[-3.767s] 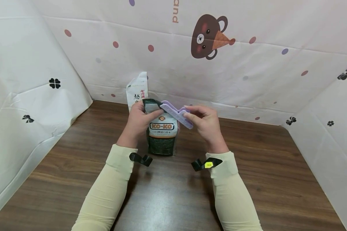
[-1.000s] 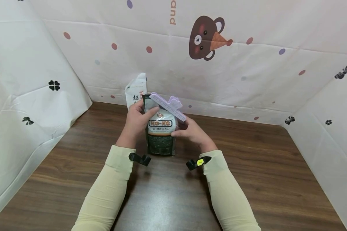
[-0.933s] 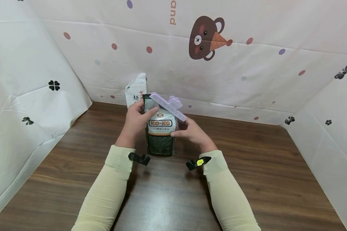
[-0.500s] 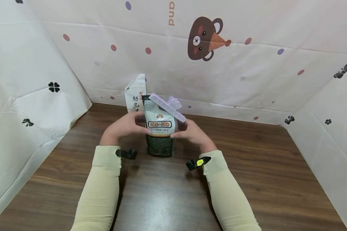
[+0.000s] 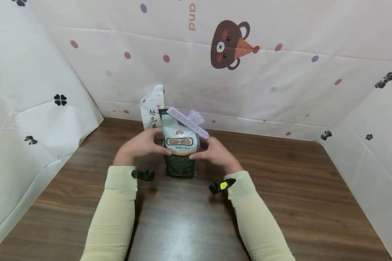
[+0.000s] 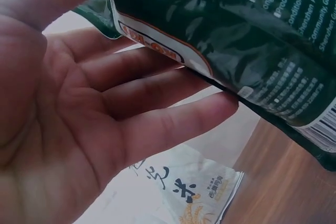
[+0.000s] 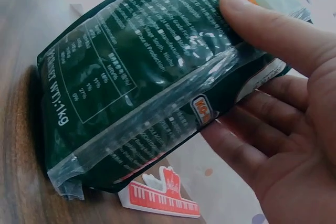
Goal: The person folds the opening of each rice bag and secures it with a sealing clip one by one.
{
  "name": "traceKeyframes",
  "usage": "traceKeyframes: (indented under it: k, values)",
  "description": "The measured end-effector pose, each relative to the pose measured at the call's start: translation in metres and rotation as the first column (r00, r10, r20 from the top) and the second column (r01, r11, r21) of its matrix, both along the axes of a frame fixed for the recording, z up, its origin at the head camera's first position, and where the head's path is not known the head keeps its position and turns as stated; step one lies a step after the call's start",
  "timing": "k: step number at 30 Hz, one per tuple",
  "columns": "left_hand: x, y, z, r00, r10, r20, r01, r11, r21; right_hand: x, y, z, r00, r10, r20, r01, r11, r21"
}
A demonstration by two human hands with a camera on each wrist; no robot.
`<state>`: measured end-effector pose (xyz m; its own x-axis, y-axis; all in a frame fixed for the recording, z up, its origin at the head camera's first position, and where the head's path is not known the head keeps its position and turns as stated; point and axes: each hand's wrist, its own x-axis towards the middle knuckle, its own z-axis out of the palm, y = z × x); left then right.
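Note:
A green and white KO-KO rice bag [image 5: 181,166] stands upright on the table. A purple bag clip [image 5: 187,122] sits slantwise across its top right corner. My left hand [image 5: 141,145] holds the bag's left side, thumb on the front and fingers reaching behind, as the left wrist view shows. On the other side, my right hand [image 5: 218,154] grips the bag below the clip, its thumb pressed on the printed front [image 7: 173,35] and its fingers around the back edge.
Behind the bag to the left, a white rice bag [image 5: 152,105] with dark lettering leans near the back cloth. A red and white clip with piano-key markings [image 7: 163,198] lies behind the green bag in the right wrist view. Printed cloth [image 5: 281,101] walls the wooden table.
My right hand has let go of the purple clip, which stays on the bag, and taken the bag's right side. My left hand has slid from the bag's top to its left side.

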<state>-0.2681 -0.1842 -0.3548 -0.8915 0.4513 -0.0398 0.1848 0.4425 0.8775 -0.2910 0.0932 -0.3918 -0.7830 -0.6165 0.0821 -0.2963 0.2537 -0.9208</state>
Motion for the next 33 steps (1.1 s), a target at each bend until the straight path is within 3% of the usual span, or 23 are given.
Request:
traceKeyframes:
  k: [8,15,22,27,33]
  values:
    - [0.003,0.004,0.001,0.998,0.046,-0.050,-0.048,0.998,-0.036,0.004,-0.002,0.003,0.996,-0.078,-0.041,0.078,0.997,0.006]
    - [0.007,0.005,0.007,0.993,0.065,-0.101,-0.069,0.997,-0.039,0.009,-0.002,0.013,0.994,-0.105,-0.022,0.105,0.995,-0.001]
    - [0.006,0.014,0.014,0.983,0.048,-0.174,-0.046,0.999,0.017,0.012,0.005,0.027,0.994,-0.111,0.005,0.111,0.989,-0.101]
    - [0.003,0.025,0.021,0.978,0.080,-0.195,-0.082,0.997,-0.002,0.009,0.013,0.031,0.990,-0.143,0.000,0.141,0.977,-0.160]
    - [-0.007,0.044,0.028,0.973,0.113,-0.202,-0.122,0.992,-0.032,0.004,0.027,0.033,0.970,-0.241,0.038,0.243,0.937,-0.252]
